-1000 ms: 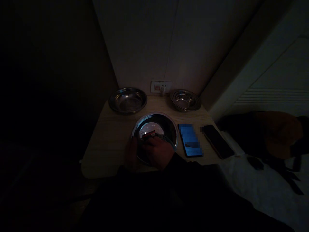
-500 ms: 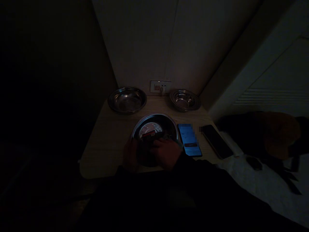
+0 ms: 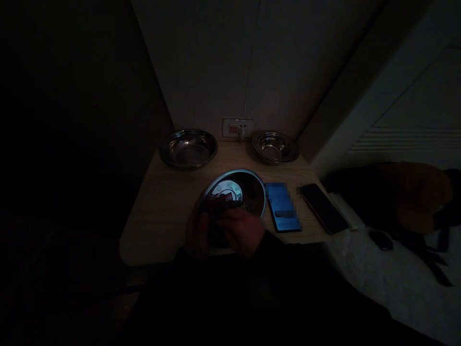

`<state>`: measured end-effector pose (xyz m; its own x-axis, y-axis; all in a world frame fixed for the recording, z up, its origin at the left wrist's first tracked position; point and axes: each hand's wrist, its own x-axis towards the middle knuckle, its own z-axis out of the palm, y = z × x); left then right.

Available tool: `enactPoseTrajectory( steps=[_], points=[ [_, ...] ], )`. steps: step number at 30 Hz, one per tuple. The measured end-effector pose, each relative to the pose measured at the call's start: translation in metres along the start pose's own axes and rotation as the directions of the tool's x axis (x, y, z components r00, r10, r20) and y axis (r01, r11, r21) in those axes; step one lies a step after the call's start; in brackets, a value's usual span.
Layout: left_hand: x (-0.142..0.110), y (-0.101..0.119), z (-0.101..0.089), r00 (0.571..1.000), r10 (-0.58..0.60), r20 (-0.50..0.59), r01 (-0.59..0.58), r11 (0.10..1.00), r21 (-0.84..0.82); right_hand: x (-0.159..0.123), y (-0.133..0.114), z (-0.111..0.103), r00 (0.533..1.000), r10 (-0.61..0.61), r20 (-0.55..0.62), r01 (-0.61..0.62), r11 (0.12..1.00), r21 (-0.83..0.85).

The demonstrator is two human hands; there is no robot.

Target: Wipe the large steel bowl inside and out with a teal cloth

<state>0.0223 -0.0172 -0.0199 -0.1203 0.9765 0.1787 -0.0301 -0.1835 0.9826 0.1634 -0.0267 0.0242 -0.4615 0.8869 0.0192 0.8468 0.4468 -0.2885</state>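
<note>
A shiny round metal bowl [image 3: 254, 190] is at the near middle of the table, in very dim light. My left hand [image 3: 197, 235] is closed on the bowl's near left edge, its fingers mostly in shadow. Over the near part of the bowl is my right hand [image 3: 243, 230], with its fingers bent and drawn together. Whatever lies under those fingertips is too dark to make out. Just beyond them a small label with red on it [image 3: 226, 198] shows against the bowl; I cannot tell whether it is a sticker or a reflection.
A wide metal bowl [image 3: 189, 150] stands at the table's back left, and stacked smaller bowls [image 3: 275, 148] at the back right. A lit phone [image 3: 283, 206] and a dark phone [image 3: 324, 209] lie to the right. A wall socket [image 3: 238, 128] is behind the wooden table [image 3: 154, 211].
My right hand has drawn slightly left and nearer to my left hand. The bowl's inside now looks more tilted, its far rim brighter. The lit phone's screen looks different.
</note>
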Motion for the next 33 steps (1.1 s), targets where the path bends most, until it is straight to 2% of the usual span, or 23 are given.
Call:
enactPoseTrajectory(
  steps=[4, 7, 9, 15, 21, 25, 28, 33],
  points=[
    [0.001, 0.008, 0.004, 1.000, -0.004, -0.028, 0.004, 1.000, 0.010, -0.009, 0.018, -0.011, 0.997, 0.072, -0.012, -0.073, 0.992, -0.100],
    [0.003, 0.012, 0.004, 0.996, -0.055, -0.073, 0.055, 0.998, 0.001, -0.005, 0.011, -0.006, 0.995, 0.098, -0.019, -0.099, 0.989, -0.109],
    [0.004, 0.013, 0.004, 0.996, -0.064, -0.063, 0.063, 0.998, -0.007, -0.003, 0.005, -0.002, 0.997, 0.082, -0.011, -0.083, 0.992, -0.091],
    [0.003, 0.010, 0.004, 0.999, 0.052, -0.011, -0.052, 0.998, -0.023, 0.000, 0.006, -0.007, 0.989, 0.142, -0.027, -0.144, 0.988, -0.061],
    [-0.002, -0.002, -0.004, 0.997, 0.070, 0.019, -0.071, 0.997, 0.039, 0.006, -0.013, -0.003, 1.000, 0.018, 0.024, -0.021, 0.995, 0.093],
    [0.000, -0.002, -0.003, 0.982, 0.163, 0.095, -0.164, 0.987, -0.002, -0.007, 0.007, -0.009, 0.999, 0.037, 0.023, -0.039, 0.997, 0.061],
    [0.001, 0.003, 0.001, 0.978, 0.180, 0.106, -0.182, 0.983, 0.008, -0.013, 0.018, -0.013, 0.997, 0.082, 0.006, -0.082, 0.996, 0.033],
    [-0.002, 0.005, 0.000, 0.986, 0.144, 0.080, -0.148, 0.988, 0.041, -0.004, -0.015, 0.000, 0.999, 0.046, 0.018, -0.048, 0.985, 0.164]
  ],
)
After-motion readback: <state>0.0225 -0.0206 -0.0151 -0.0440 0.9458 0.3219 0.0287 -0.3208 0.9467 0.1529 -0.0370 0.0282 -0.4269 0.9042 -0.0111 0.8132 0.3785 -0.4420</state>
